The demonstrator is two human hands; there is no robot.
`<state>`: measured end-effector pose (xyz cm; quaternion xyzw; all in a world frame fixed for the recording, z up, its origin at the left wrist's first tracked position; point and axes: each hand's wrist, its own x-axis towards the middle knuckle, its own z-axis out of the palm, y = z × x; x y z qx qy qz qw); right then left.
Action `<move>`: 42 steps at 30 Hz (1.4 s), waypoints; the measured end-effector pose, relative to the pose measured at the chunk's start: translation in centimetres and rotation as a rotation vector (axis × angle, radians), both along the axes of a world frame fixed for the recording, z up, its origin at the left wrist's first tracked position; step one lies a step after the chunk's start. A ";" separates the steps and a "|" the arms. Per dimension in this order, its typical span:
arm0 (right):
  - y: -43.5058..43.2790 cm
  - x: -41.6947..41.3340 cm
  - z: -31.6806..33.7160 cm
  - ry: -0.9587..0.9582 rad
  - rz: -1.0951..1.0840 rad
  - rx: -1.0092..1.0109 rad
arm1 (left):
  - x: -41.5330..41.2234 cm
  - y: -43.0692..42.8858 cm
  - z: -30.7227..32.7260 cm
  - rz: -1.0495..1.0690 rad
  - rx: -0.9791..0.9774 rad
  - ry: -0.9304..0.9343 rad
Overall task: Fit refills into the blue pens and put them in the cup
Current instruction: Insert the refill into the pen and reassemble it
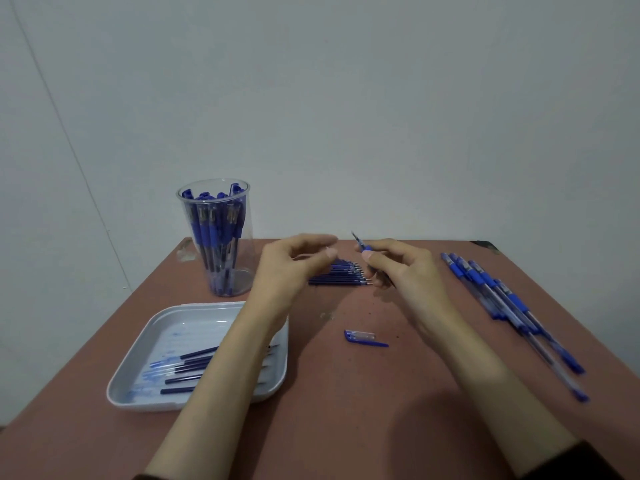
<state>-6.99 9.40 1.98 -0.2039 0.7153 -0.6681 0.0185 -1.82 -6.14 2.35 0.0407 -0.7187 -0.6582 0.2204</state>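
My right hand [398, 268] pinches a blue pen [360, 242] between thumb and fingers, its tip pointing up and to the left. My left hand [294, 261] hovers just left of it with fingers loosely curled and nothing visible in them. Below and between the hands lies a row of dark blue refills [337, 276] on the table. A pen cap [363, 337] lies loose nearer to me. The clear plastic cup [242, 271] at the back left stands upright with several blue pens in it. Several more blue pens [502, 299] lie in a row at the right.
A white tray [152, 337] at the front left holds several refills, partly hidden by my left forearm. The reddish-brown table [346, 393] ends against a pale wall at the back.
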 end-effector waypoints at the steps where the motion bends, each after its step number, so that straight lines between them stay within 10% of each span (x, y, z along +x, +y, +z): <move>1: -0.1 0.0 0.0 0.023 0.000 0.026 | 0.0 0.0 0.1 -0.008 0.125 0.020; 24: -0.2 0.6 -0.2 0.412 -0.106 0.286 | -0.2 0.7 -0.4 -0.098 0.220 0.062; 33: -0.8 0.9 0.6 -0.223 0.170 -0.150 | 0.0 0.6 0.1 -0.232 0.271 0.132; 42: -1.1 1.1 0.4 -0.183 0.193 -0.237 | -0.1 1.2 -0.2 -0.143 0.207 0.065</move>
